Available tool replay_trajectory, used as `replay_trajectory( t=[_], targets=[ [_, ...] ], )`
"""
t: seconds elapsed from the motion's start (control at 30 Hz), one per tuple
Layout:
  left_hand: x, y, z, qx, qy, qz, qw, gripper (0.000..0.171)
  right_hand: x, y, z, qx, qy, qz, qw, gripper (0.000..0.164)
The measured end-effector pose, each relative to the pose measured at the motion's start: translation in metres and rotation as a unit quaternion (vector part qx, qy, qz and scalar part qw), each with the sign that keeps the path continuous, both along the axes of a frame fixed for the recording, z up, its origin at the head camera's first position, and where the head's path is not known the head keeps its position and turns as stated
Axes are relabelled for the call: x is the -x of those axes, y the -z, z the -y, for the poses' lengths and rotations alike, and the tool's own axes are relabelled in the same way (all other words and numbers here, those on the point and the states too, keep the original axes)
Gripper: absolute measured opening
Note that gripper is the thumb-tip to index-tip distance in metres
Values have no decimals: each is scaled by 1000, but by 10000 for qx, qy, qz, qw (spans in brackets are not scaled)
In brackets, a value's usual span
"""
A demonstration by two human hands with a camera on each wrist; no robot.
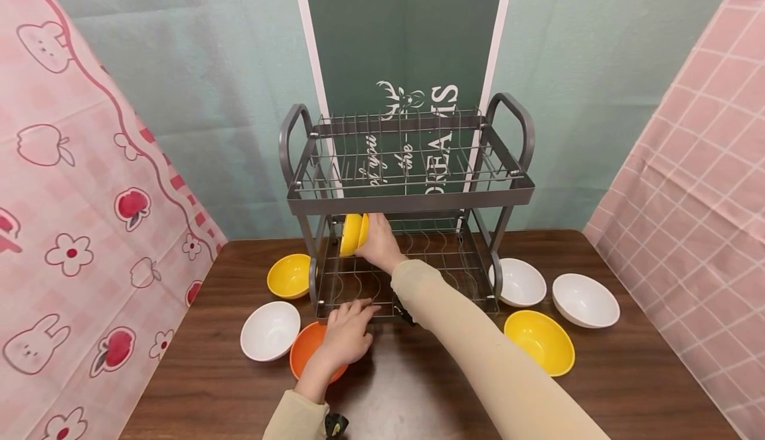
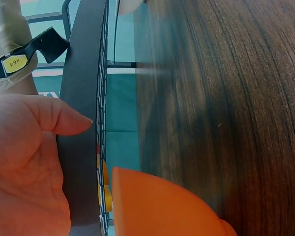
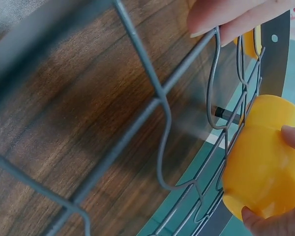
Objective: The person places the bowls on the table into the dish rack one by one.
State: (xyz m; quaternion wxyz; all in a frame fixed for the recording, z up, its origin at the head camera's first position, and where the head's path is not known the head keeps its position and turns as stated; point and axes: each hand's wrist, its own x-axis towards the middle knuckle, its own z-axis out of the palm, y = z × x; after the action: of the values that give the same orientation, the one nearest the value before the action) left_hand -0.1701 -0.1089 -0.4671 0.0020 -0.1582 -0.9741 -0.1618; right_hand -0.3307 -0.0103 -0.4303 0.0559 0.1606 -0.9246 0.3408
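My right hand reaches under the upper tier of a grey two-tier dish rack. It grips a yellow bowl turned on its side at the left end of the lower tier. In the right wrist view, thumb and fingers press on the outside of that yellow bowl, which is against the wires. My left hand rests on the lower tier's front edge with its fingers extended. Partly hidden below it, an orange bowl is on the table.
Left of the rack are a yellow bowl and a white bowl. To its right are two white bowls, one near and one farther out, plus a yellow bowl partly behind my right sleeve. Curtains surround the wooden table.
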Motion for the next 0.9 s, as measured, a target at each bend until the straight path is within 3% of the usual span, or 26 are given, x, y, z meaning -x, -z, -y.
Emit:
replay_trajectory(
  t=[0.9],
  targets=[
    [1, 2, -1, -4, -50, -51, 10000, 48, 4, 1, -1, 39, -79, 154, 9998, 94]
  ],
)
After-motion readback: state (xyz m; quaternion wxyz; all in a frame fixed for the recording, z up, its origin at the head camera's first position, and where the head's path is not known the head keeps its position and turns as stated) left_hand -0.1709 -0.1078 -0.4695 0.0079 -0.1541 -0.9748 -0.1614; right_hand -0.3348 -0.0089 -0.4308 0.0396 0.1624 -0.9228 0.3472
